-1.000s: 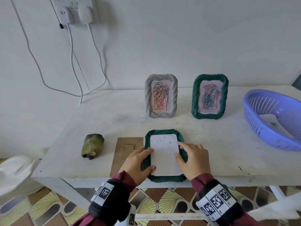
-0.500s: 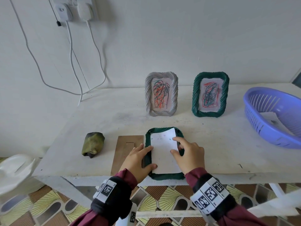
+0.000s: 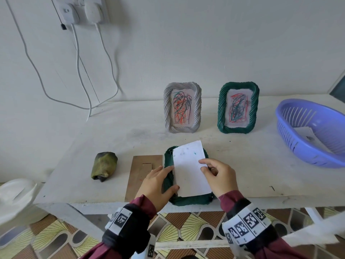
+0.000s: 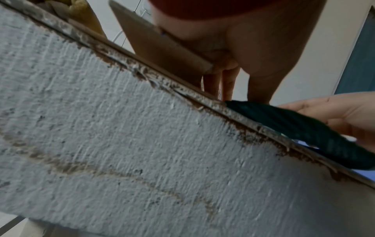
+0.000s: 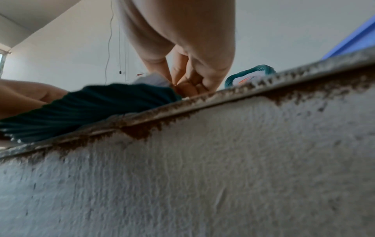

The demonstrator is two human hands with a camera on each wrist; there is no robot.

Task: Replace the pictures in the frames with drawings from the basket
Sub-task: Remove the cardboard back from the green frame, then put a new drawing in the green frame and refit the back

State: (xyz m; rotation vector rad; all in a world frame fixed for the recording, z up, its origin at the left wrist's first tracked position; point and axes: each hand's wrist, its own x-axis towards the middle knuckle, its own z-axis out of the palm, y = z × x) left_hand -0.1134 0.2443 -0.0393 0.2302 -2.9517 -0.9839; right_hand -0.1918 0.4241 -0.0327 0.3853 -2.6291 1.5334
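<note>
Fingers [image 3: 202, 162] of the right hand [image 3: 219, 175] pinch the white sheet [image 3: 189, 171], tilted over the face-down green frame [image 3: 169, 181] at the counter [image 3: 252, 161] edge, while the left hand [image 3: 155, 185] lies flat, steadying it. A hasty pull could crease the sheet or drag the frame off the edge.

Left hand [image 3: 158, 182] lies palm down at seven o'clock, fingers extended toward one o'clock, thumb spread toward three o'clock; right hand [image 3: 217, 176] sits at five o'clock, fingers curled, thumb and forefinger pinched together at their tips, pointing toward ten o'clock; both wrists carry dark bands with printed markers over maroon sleeves; forearms enter from six o'clock.
</note>
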